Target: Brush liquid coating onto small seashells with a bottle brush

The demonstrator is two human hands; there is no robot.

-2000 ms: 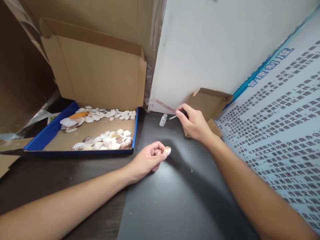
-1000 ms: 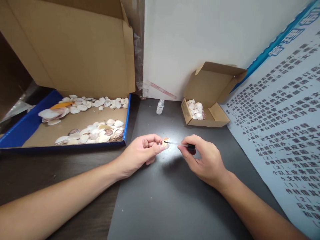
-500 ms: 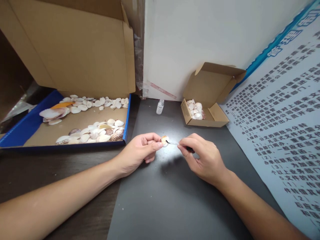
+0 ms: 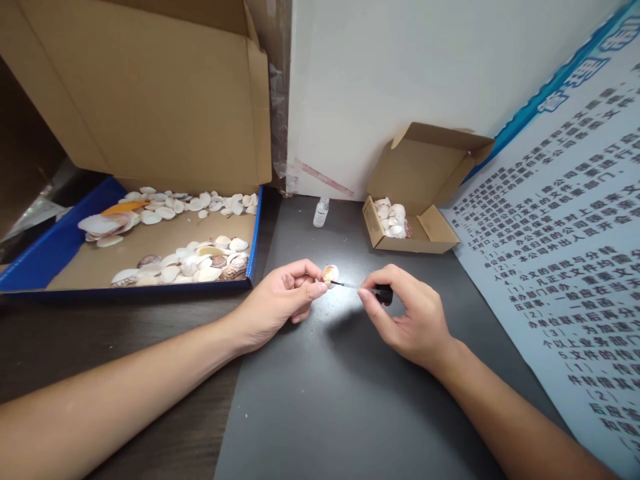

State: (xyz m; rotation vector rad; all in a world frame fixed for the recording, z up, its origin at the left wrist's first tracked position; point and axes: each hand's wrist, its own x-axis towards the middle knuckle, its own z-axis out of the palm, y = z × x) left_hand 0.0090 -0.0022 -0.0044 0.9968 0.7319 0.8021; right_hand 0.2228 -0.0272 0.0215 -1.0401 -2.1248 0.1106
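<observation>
Between the thumb and fingers of my left hand (image 4: 286, 293) is a small seashell (image 4: 331, 273), white with an orange-brown patch. My right hand (image 4: 407, 310) pinches a small brush (image 4: 353, 286) by its black cap-like handle. The brush has a thin pale stem and a dark tip, which lies against the lower part of the shell close to my left fingertips. Behind my hands a small clear glass bottle (image 4: 321, 213) with a white label stands upright, its cap off.
To the left, a blue-sided cardboard box (image 4: 255, 233) with a raised lid holds many seashells. A smaller brown box (image 4: 420, 245), lid up, with white shells inside, stands at the back right. A white panel rises behind the grey mat (image 4: 295, 413); a printed poster (image 4: 560, 267) is on the right.
The brush tip has shifted down and left on the shell. My right hand has turned the handle, so more of the black cap shows. The shell is tilted a little differently.
</observation>
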